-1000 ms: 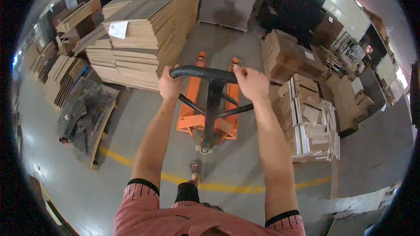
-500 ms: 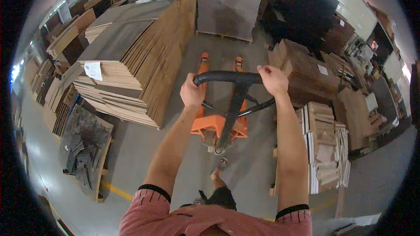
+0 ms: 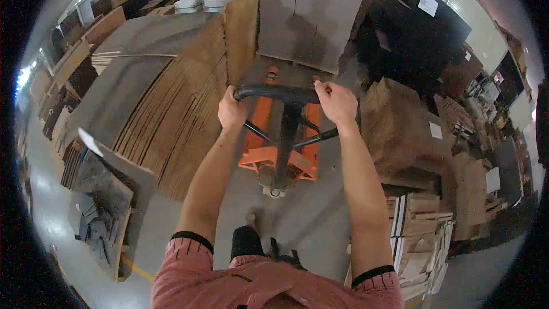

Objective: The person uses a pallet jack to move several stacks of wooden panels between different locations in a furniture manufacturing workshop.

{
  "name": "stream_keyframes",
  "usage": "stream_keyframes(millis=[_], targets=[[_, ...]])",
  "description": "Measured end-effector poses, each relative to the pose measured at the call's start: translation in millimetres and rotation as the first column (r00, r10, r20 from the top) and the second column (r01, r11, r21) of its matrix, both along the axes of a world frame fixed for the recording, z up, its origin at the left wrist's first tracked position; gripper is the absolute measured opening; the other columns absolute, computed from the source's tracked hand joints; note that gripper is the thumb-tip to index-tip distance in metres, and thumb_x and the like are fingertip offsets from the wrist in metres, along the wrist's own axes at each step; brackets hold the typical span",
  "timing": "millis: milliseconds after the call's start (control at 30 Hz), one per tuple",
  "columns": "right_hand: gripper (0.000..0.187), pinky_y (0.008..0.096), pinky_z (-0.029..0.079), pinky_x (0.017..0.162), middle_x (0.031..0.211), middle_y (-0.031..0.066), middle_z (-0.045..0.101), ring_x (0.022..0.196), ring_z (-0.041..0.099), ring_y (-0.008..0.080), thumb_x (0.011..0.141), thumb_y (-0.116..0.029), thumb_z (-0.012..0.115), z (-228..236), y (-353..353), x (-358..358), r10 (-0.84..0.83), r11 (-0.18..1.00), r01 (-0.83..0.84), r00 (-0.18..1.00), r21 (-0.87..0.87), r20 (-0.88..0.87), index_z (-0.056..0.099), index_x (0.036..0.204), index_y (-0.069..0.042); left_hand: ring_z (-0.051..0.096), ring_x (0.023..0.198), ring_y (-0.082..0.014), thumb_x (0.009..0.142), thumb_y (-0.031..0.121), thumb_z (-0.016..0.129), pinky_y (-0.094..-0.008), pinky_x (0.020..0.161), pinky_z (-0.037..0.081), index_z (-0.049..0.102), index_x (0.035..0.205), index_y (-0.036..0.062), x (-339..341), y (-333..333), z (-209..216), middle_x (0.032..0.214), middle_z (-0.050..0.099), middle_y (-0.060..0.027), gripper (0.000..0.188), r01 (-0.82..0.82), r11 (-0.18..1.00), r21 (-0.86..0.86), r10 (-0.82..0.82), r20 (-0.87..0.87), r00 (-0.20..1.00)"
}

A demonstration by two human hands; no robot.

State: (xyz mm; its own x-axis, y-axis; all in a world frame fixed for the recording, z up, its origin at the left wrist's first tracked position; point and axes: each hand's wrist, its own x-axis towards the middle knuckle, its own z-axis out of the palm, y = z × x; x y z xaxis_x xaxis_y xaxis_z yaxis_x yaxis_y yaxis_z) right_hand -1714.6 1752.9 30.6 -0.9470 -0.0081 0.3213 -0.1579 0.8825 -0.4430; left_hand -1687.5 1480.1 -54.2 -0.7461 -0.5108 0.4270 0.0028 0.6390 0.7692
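Both my arms reach forward to the black handle (image 3: 289,131) of an orange pallet jack (image 3: 257,157). My left hand (image 3: 231,111) is closed round the left end of the handle's curved grip. On the grip's right end, my right hand (image 3: 338,103) is closed with its thumb along the top. The forks point away from me, toward a tall grey-faced stack (image 3: 306,20). Nothing lies on the parts of the forks that show. Their far tips are close to the base of that stack.
A large stack of brown boards (image 3: 177,117) borders the jack on the left. To the right stand brown panels (image 3: 400,131) and a pile of offcuts (image 3: 420,237). Dark scraps (image 3: 100,226) lie on a low pallet at lower left, near a yellow floor line (image 3: 138,272).
I have moved forward with the pallet jack, and its forks are nearer the tall stack. The handle and both hands sit further left in view. My grip is unchanged.
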Motion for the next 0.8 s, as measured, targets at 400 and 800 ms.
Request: stream_keyframes(millis=[400,800], targets=[[0.052,0.0432,0.049,0.091,0.106,0.014,0.072,0.105,0.064,0.0363,0.091,-0.057,0.051,8.4,-16.8,-320.2,-0.173,0.985,0.174,0.983,0.001,0.053,0.074,0.106,-0.013,0.063,0.097,-0.0419,0.087,0.037,0.066,-0.0502,0.081,0.049,0.062,0.098,0.0122,-311.1,-9.7,18.4,0.096,0.069,-0.0184,0.027,0.122,0.991,0.056,-0.128,0.124,0.984],[0.058,0.0448,0.051,0.084,0.092,0.0182,0.071,0.092,0.067,0.0383,0.092,-0.06,0.048,-36.2,-18.7,-388.5,-0.086,0.985,0.072,0.993,0.158,0.083,0.075,0.098,-0.009,0.064,0.098,-0.04,0.077,0.014,0.071,-0.047,0.082,0.051,0.065,0.103,0.0142,-390.4,-28.7,-29.4,0.099,0.07,-0.0153,0.027,0.198,0.978,0.074,-0.209,0.225,0.952]])
